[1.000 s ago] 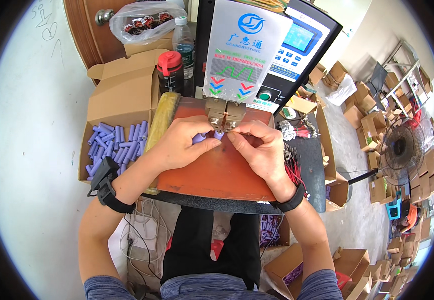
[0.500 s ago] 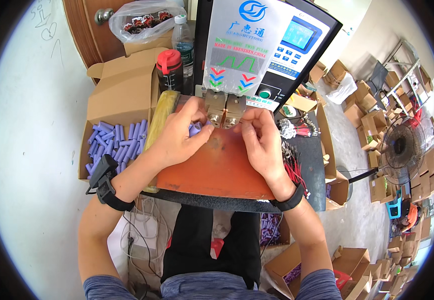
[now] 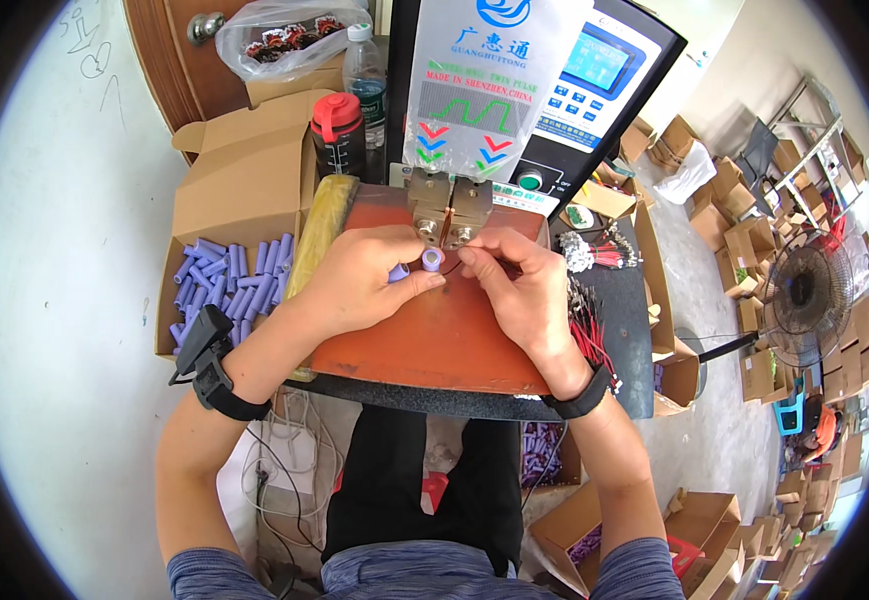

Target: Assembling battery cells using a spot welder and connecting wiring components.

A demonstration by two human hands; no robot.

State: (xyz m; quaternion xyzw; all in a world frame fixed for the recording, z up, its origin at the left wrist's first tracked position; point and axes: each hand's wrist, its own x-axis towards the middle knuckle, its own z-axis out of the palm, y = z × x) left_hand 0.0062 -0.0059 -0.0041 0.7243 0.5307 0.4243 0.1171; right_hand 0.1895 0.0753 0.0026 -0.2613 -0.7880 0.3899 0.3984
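My left hand (image 3: 360, 280) is closed around purple cylindrical battery cells. One battery cell (image 3: 433, 260) shows its round end at my fingertips, just below the metal electrode heads (image 3: 451, 212) of a spot welder (image 3: 470, 100). A second battery cell (image 3: 398, 272) sits lower in the same grip. My right hand (image 3: 525, 290) pinches with thumb and forefinger beside the first cell's end. What it holds looks thin, like a wire, but is too small to make out. Both hands are over an orange mat (image 3: 425, 345) on the bench.
An open cardboard box (image 3: 180, 220) of purple cells stands left, beside a yellow wrapped bundle (image 3: 323, 235). Behind are a red-lidded bottle (image 3: 338, 135) and a clear bottle (image 3: 365, 85). Red-and-black wire leads (image 3: 590, 325) lie at right; a fan (image 3: 805, 290) stands farther off.
The cell in my left hand has come rightward, and its round end now shows below the electrodes. My right fingertips have moved left, close to that end.
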